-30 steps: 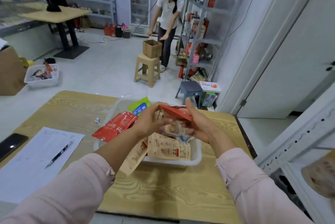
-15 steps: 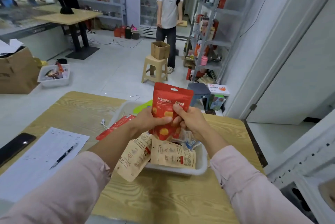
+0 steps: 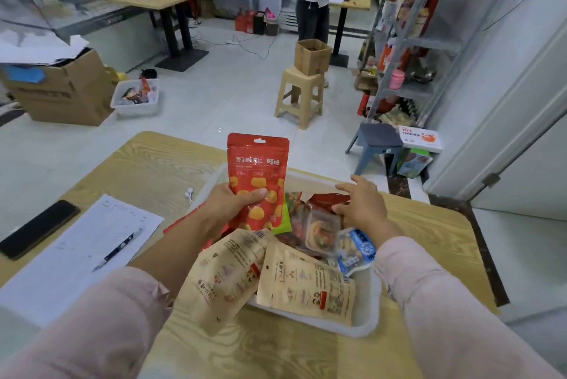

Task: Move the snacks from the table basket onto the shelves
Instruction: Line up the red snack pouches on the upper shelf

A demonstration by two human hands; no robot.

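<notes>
The red pouch (image 3: 257, 170) is gripped upright in the left hand (image 3: 228, 205) — thumb laid across its front, fingers curled behind — and is held above the left part of the basket (image 3: 365, 317), its lower end just over the packets inside. The right hand (image 3: 360, 205) is held open with fingers spread and nothing grasped, over the far right part of the basket, just beside a dark red packet (image 3: 328, 199); whether that packet is touched cannot be told.

Inside the basket a clear packet (image 3: 322, 230), a green packet (image 3: 285, 219) and a blue-and-white packet (image 3: 357, 248) are piled. One tan pouch (image 3: 221, 274) is draped over the basket's near left rim, and a second tan pouch (image 3: 306, 283) is laid across its near edge.

The basket is set on a wooden table (image 3: 429, 240). Left of the basket lie white earphones (image 3: 189, 193), then a paper sheet (image 3: 92, 243) with a pen (image 3: 118, 251) on it, then a black phone (image 3: 38, 228). The metal shelves (image 3: 408, 41) are seen well beyond the basket — off to its far right.
</notes>
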